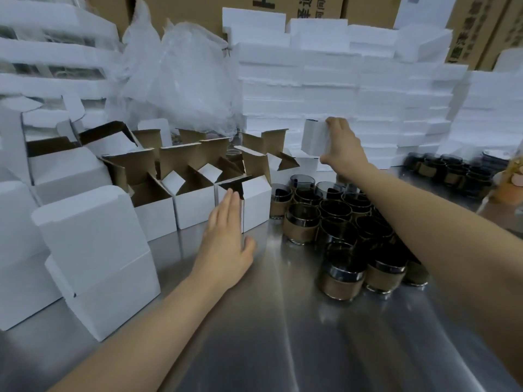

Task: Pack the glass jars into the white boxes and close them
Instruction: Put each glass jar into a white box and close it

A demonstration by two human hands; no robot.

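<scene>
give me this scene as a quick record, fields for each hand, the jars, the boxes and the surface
left hand: flat, fingers straight, at the corner of the nearest open box
right hand: grips a folded white box in front of the flat stack
glass jars: clustered upright on the table, none in a hand
open boxes: in a row, flaps up, left of the jars
closed boxes: stacked at the near left
table: shiny metal
</scene>
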